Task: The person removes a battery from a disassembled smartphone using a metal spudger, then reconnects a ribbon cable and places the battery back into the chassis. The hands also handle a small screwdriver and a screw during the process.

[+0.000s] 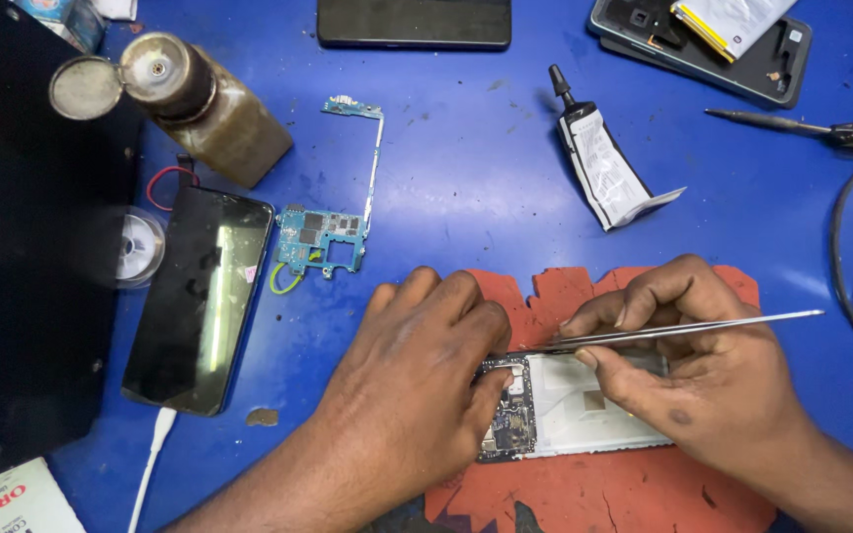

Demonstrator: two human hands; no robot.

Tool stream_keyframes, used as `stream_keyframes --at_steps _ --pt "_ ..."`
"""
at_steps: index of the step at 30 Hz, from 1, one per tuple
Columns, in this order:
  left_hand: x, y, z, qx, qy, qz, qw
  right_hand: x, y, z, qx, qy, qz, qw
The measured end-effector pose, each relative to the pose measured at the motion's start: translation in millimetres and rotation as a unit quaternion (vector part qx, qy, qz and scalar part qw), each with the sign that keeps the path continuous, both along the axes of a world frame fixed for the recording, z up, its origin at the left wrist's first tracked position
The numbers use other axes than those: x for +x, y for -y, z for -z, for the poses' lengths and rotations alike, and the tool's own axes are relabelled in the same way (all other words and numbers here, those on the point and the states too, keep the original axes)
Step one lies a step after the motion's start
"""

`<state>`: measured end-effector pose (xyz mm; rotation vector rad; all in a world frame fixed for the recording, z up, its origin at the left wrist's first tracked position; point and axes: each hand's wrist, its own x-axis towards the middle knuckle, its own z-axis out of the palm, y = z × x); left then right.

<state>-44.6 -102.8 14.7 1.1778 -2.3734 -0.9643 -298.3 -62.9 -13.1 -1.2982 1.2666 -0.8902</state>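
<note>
A: Fingers (599,363) of right hand (703,385) pinch tweezers (683,329); left hand (417,385) presses opened phone (565,405), near centre, on red mat (604,494).

B: Phone looks light, rigid, fragile inside. Hold by frame edges, not boards.

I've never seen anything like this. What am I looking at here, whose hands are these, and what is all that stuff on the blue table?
The one picture comes from a camera on a person's head, looking down at their own two bare hands; there is no machine. The left hand presses on an opened phone lying on a red mat. The right hand holds metal tweezers, tips toward the phone's top. Around them on the blue table lie a loose circuit board, a dark phone with a white cable plugged in, a brown bottle, a glue tube and a yellow-handled screwdriver.
</note>
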Motion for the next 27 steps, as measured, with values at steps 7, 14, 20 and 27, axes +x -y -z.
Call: stream_keyframes --at_steps 7,14,20,27 --pt "5.5 3.9 -0.4 -0.001 0.001 0.015 1.000 -0.1 -0.2 3.6 -0.013 0.009 -0.016 1.000" --pt "8.1 4.4 -0.7 -0.007 -0.017 0.037 0.999 -2.5 -1.5 6.8 -0.022 0.041 -0.023 0.999" --pt "7.7 4.6 3.1 -0.019 -0.019 0.042 0.999 3.0 -0.6 7.3 -0.017 -0.014 0.010 1.000" --pt "7.4 3.7 5.4 -0.016 -0.023 0.042 0.999 4.1 -0.1 7.7 -0.044 -0.049 -0.013 0.998"
